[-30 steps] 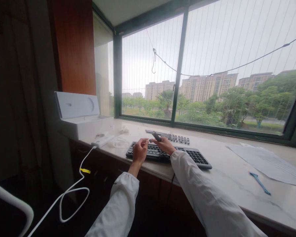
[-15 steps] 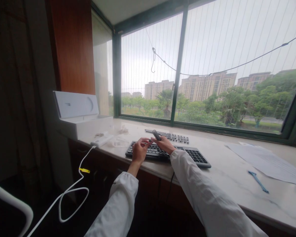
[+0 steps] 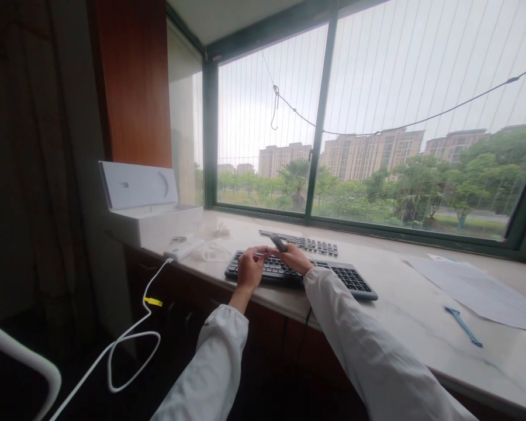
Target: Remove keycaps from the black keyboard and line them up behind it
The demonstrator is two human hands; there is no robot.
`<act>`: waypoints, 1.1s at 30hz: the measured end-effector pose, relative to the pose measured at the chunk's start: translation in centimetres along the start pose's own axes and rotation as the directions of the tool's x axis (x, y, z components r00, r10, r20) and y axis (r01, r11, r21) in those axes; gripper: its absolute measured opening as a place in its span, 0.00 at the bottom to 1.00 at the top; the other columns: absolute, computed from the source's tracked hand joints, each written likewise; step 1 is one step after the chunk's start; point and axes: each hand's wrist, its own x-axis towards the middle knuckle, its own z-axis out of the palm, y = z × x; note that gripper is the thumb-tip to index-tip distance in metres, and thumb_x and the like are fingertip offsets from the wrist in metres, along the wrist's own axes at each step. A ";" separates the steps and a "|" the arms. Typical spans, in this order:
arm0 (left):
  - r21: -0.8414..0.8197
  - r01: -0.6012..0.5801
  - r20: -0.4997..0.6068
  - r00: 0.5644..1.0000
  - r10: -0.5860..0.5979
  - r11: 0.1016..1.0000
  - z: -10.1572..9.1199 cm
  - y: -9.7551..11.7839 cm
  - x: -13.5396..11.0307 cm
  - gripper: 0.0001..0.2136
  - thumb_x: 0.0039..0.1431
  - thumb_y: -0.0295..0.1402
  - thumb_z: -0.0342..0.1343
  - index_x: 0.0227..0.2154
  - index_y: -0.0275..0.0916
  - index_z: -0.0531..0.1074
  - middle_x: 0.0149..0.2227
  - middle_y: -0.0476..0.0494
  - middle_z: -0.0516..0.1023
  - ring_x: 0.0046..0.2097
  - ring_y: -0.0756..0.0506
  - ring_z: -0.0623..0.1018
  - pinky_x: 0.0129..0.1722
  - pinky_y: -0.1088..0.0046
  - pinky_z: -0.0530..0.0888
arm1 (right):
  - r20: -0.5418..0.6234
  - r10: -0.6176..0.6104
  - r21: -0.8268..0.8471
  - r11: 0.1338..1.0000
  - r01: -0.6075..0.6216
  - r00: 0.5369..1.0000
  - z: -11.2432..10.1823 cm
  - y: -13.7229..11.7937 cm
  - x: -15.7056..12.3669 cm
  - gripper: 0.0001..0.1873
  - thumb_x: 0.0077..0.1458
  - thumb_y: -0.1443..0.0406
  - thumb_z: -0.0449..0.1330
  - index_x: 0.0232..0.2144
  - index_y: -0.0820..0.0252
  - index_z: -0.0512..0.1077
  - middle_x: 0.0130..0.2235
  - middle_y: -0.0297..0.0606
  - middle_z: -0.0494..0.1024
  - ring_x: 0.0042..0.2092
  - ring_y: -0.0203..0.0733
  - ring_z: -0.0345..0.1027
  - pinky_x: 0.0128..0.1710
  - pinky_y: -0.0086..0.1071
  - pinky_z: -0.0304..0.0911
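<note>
A dark keyboard (image 3: 350,279) lies on the marble counter, many of its key positions without caps, especially at the right end. My left hand (image 3: 249,270) is closed in a pinch over its left part. Between those fingertips is a small dark piece that looks like a keycap (image 3: 266,250), mostly hidden. My right hand (image 3: 297,258) wraps round a short dark-grey stick-shaped tool (image 3: 279,242), its end pointing up and away. Both hands meet above the keyboard. Behind them, loose keycaps (image 3: 322,247) lie in rows on the counter.
An open white box (image 3: 166,225) stands at the left, with a white power strip (image 3: 182,251) and clear plastic wrapping (image 3: 214,251) beside it. A white cable (image 3: 151,280) hangs off the edge. Papers (image 3: 473,289) and a blue plastic tool (image 3: 463,326) lie at the right.
My left hand's fingers have closed in nearer to the right hand, so the small dark piece shows less. The view has shifted slightly; the right hand keeps its grip on the tool.
</note>
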 end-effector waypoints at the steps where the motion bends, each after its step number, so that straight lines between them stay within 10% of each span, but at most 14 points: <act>1: 0.010 -0.004 -0.003 1.000 0.004 1.000 0.0 0.0 0.0 0.10 0.56 0.35 0.59 0.41 0.42 0.78 0.38 0.45 0.80 0.29 0.50 0.75 0.35 0.72 0.72 | -0.014 -0.009 -0.013 1.000 0.009 1.000 0.0 0.1 0.0 0.29 0.46 0.43 0.58 0.24 0.65 0.76 0.19 0.30 0.60 0.26 0.34 0.52 0.28 0.30 0.50; 19: 0.139 -0.068 0.018 0.998 0.067 0.988 1.1 -0.8 -0.1 0.07 0.55 0.28 0.59 0.37 0.37 0.77 0.36 0.42 0.80 0.34 0.47 0.76 0.42 0.67 0.72 | -0.066 -0.182 -0.293 0.943 0.155 0.981 -0.7 0.9 -0.6 0.30 0.52 0.43 0.53 0.23 0.65 0.76 0.19 0.32 0.64 0.25 0.35 0.58 0.26 0.28 0.49; 25: 0.085 -0.042 -0.038 0.998 0.046 0.995 1.2 -1.0 -0.1 0.08 0.56 0.29 0.58 0.39 0.36 0.77 0.38 0.40 0.80 0.36 0.47 0.78 0.43 0.67 0.73 | -0.142 -0.101 -0.447 0.894 0.027 0.985 -7.5 2.3 -1.6 0.26 0.55 0.46 0.51 0.34 0.57 0.80 0.28 0.38 0.78 0.32 0.42 0.70 0.32 0.29 0.56; 33: 0.050 0.023 -0.015 1.000 -0.022 0.998 1.0 -0.7 -0.1 0.08 0.56 0.32 0.59 0.38 0.38 0.77 0.39 0.41 0.80 0.31 0.49 0.78 0.41 0.68 0.74 | -0.404 0.058 -0.779 0.500 -0.377 0.913 -17.4 10.5 -7.3 0.16 0.54 0.54 0.54 0.37 0.50 0.79 0.35 0.45 0.80 0.35 0.48 0.71 0.31 0.35 0.56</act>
